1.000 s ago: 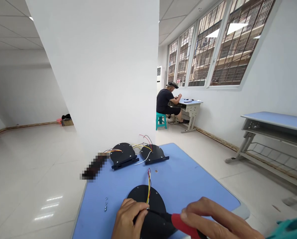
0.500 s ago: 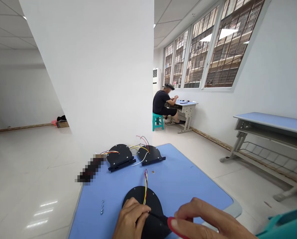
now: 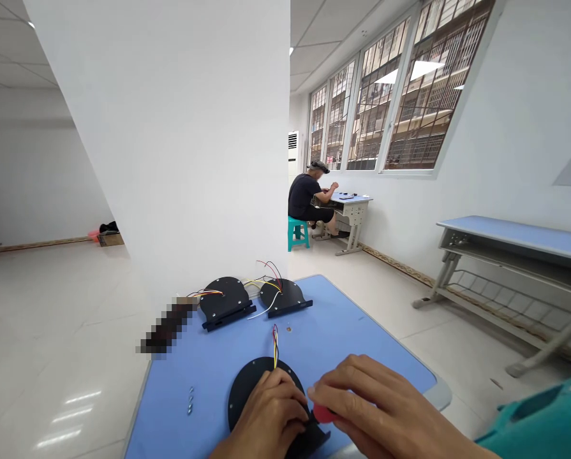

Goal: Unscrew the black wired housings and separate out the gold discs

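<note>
A round black housing [image 3: 244,389] with a straight flanged edge lies on the blue desk in front of me, yellow, white, red and black wires [image 3: 275,347] rising from it. My left hand [image 3: 278,408] lies over the housing, its bent fingers closed on it near the right edge. What the fingertips pinch there is hidden. My right hand [image 3: 366,398] is closed around the red handle of a screwdriver [image 3: 322,413], just right of the left fingers. Its tip is hidden from view. Several small screws [image 3: 190,401] lie in a row left of the housing.
Two similar black housings with wires, one at left [image 3: 225,299] and one at right [image 3: 285,295], stand at the back of the desk [image 3: 362,331] against a white pillar. A blurred dark object [image 3: 165,326] is at its left edge. A person [image 3: 309,194] sits at a far desk.
The left fingers have shifted from near the wires toward the housing's right edge. My right hand has turned, its fingers now over the red handle. The camera view has swung slightly right.
</note>
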{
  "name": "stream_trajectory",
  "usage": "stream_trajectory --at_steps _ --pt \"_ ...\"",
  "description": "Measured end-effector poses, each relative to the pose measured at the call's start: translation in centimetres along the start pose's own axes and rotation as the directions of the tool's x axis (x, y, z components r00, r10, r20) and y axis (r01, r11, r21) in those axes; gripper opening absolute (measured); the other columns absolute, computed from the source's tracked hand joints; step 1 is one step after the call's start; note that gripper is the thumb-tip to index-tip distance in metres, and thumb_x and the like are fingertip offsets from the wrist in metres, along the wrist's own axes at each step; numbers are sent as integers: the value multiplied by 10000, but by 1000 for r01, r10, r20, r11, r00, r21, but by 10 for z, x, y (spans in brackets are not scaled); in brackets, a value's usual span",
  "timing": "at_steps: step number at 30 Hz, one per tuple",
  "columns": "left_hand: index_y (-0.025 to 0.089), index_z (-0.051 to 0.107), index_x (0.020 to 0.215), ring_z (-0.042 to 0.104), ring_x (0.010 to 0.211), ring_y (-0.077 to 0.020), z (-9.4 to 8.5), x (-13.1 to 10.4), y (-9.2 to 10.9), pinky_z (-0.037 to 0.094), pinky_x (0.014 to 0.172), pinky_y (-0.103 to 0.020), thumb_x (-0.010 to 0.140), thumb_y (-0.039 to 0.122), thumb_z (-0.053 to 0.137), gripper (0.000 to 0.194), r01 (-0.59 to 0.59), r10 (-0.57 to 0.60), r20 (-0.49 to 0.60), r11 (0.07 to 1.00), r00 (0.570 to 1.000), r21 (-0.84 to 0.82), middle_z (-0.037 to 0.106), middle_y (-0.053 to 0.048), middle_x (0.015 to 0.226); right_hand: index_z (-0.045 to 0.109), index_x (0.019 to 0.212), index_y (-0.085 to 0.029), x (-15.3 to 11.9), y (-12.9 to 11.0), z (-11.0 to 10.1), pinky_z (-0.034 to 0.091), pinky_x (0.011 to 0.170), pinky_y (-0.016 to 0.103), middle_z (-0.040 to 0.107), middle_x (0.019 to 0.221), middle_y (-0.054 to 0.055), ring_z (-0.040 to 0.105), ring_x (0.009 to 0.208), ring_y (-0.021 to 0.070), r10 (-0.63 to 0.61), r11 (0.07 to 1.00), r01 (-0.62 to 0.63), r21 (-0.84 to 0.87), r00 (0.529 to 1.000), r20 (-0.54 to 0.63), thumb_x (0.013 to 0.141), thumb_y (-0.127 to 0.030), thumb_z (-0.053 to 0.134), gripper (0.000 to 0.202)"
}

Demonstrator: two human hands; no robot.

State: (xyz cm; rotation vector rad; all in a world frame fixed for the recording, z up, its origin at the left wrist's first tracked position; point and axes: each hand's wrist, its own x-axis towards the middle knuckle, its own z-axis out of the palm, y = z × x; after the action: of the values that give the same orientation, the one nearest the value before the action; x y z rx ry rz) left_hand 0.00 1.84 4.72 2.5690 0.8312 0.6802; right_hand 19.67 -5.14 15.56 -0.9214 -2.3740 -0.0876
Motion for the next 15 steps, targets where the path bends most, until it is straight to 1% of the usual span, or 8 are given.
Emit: stream_trajectory --at_steps 4,8,12,15 --pt "262 722 778 595 929 -172 0 0 0 454 802 -303 724 -35 644 312 -8 8 3 1000 1000 1 749 43 892 624 1109 -215 2 2 2 536 694 283 716 925 50 642 791 155 12 1000 -12 -25 1000 -14 965 -76 398 301" --pt "258 712 764 603 931 -168 -1 0 1 453 792 -293 710 -42 650 312 5 -5 25 1000 1000 10 744 56 882 622 1122 -206 3 3 4 532 710 299 715 944 55 634 805 158 10 999 -9 -34 1000 21 964 -79 403 299" --pt "250 711 781 615 940 -178 2 0 0 469 826 -317 720 -38 659 299 39 -41 52 999 998 38 742 44 914 610 1138 -204 7 3 7 531 752 307 715 976 52 637 847 168 8 998 -6 -70 1000 24 953 -76 438 283" --pt "245 718 861 616 990 -186 1 -3 -2 482 889 -334 728 -22 676 301 42 -42 27 999 999 7 741 29 966 604 1104 -188 10 2 10 531 776 302 715 993 58 635 856 168 -6 997 6 -71 1000 -11 964 -87 438 239"
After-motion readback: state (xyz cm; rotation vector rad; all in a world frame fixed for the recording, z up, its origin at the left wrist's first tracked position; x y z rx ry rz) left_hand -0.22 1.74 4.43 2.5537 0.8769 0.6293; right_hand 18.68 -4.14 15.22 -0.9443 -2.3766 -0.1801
